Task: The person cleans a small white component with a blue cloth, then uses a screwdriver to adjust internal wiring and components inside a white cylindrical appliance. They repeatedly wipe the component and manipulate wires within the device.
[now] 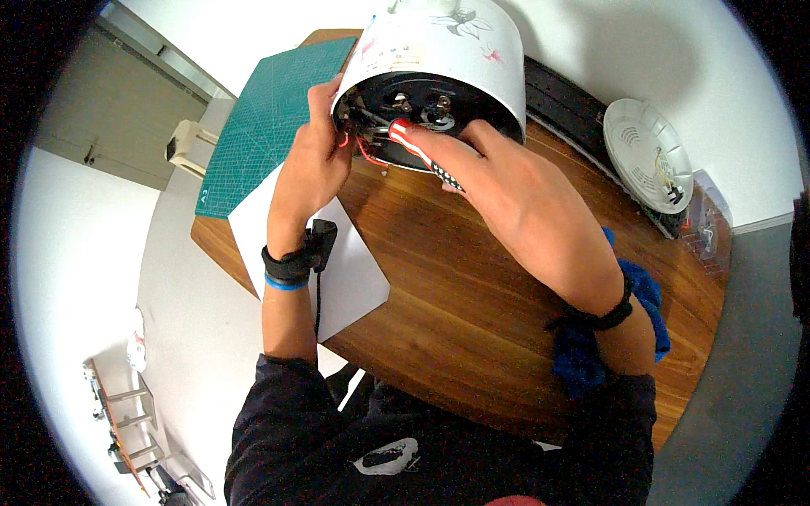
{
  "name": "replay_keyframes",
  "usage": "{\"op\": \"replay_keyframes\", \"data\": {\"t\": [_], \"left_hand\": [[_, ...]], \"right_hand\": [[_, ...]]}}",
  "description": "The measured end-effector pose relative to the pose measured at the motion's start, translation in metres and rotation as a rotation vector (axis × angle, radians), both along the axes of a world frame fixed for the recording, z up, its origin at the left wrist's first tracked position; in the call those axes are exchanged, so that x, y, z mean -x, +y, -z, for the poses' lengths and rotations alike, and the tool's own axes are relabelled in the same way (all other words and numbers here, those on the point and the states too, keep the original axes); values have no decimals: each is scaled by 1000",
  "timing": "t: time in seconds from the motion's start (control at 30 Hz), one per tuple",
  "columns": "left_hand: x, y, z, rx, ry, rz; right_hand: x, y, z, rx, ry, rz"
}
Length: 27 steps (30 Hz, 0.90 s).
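A white cylindrical appliance [439, 38] with flower patterns lies on its side at the top of the wooden table [422, 278]. Its open black end [464, 122] faces me, showing metal terminals and red wires [371, 156]. My left hand [319, 160] grips the left edge of that end, fingers curled beside the wires. My right hand [515, 190] is closed on a tool with a red-and-white striped, star-patterned handle [407, 137]. The tool's metal end points into the left part of the black end; its tip is too small to make out.
A green cutting mat [253, 118] and white paper [350, 291] lie at left. A white round cover [645, 148] on a black strip, a clear plastic box [704, 232] and blue cloth [578, 363] are at right. A beige stool [186, 150] stands beyond the table.
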<state>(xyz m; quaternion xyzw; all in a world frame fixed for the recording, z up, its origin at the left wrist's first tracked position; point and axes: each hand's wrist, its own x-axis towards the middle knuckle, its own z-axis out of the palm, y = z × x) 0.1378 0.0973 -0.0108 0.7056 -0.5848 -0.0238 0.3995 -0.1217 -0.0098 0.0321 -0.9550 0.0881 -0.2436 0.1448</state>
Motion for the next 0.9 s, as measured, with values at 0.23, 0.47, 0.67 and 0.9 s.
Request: {"op": "replay_keyframes", "data": {"t": [0.23, 0.47, 0.67, 0.9], "left_hand": [[0, -1, 1, -5, -10, -9], [-4, -1, 6, 46, -38, 19], [0, -2, 4, 47, -23, 16], [12, -2, 2, 24, 82, -18]], "right_hand": [[-4, 5, 9, -72, -45, -63], [-7, 3, 5, 100, -51, 26], [-8, -1, 8, 148, -117, 34], [2, 1, 2, 67, -10, -30]]}}
